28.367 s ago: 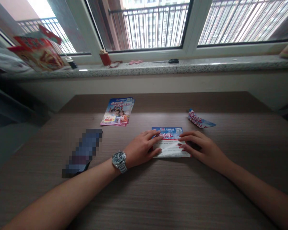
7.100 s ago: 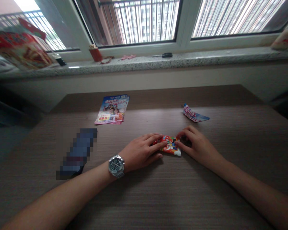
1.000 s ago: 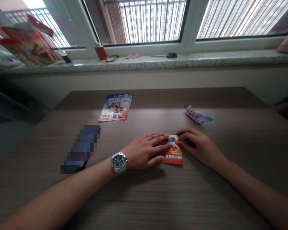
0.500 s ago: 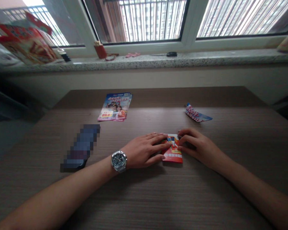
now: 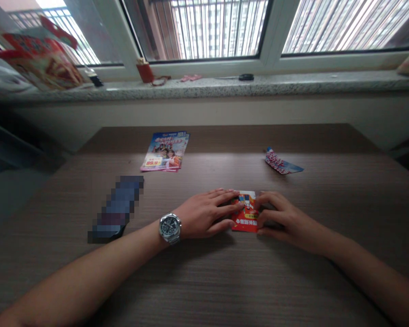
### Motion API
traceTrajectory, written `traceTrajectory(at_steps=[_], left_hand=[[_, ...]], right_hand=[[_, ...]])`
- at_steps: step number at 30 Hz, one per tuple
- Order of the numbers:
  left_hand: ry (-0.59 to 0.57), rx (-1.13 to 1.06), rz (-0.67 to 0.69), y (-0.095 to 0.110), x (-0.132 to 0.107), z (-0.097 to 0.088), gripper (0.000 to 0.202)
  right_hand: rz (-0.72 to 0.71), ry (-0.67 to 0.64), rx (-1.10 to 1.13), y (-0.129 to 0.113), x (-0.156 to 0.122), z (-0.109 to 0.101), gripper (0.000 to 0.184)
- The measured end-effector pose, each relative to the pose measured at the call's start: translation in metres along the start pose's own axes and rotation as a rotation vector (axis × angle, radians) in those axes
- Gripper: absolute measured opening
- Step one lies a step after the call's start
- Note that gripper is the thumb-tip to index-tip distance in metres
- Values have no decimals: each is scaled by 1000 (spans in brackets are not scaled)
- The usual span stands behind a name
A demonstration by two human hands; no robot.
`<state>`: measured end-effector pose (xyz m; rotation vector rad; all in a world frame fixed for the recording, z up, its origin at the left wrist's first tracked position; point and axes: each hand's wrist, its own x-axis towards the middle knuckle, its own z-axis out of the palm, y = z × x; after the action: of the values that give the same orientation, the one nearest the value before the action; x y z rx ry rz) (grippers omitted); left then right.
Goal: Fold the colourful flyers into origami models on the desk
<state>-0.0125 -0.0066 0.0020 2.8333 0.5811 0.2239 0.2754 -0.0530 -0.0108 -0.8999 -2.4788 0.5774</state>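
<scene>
A small red leaflet (image 5: 244,222), seemingly folded, lies flat on the table between my hands, with a cartoon figure and white lettering on it. My left hand (image 5: 209,214), a silver watch on its wrist, rests flat with outstretched fingers across the leaflet's left side. At the right edge, my right hand (image 5: 281,215) has its fingers bent, and thumb and fingertips grip along that edge. The fingers cover part of the print, and what lies under the fingertips is hidden.
A pixelated dark phone-like thing (image 5: 117,209) lies left. Behind stand a small stack of flyers (image 5: 167,152) and, farther right, a folded blue-and-red paper (image 5: 282,163). The granite windowsill (image 5: 204,90) carries scissors (image 5: 245,77), a red container (image 5: 145,71) and a red food bag (image 5: 47,63).
My right hand has shifted slightly toward the front along the leaflet's right edge, its fingers more bent. The leaflet's right side lies flatter. My left hand stays in place.
</scene>
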Motion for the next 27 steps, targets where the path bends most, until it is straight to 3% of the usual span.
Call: traceTrajectory(at_steps=[5, 11, 27], left_hand=[[-14, -2, -4, 1, 0, -2, 51], [-12, 7, -7, 1, 1, -2, 51], [8, -1, 3, 1, 0, -1, 50]], right_hand=[[-8, 0, 7, 2, -2, -1, 3], [154, 231, -19, 8, 5, 0, 6], [267, 238, -100, 12, 23, 1, 8]])
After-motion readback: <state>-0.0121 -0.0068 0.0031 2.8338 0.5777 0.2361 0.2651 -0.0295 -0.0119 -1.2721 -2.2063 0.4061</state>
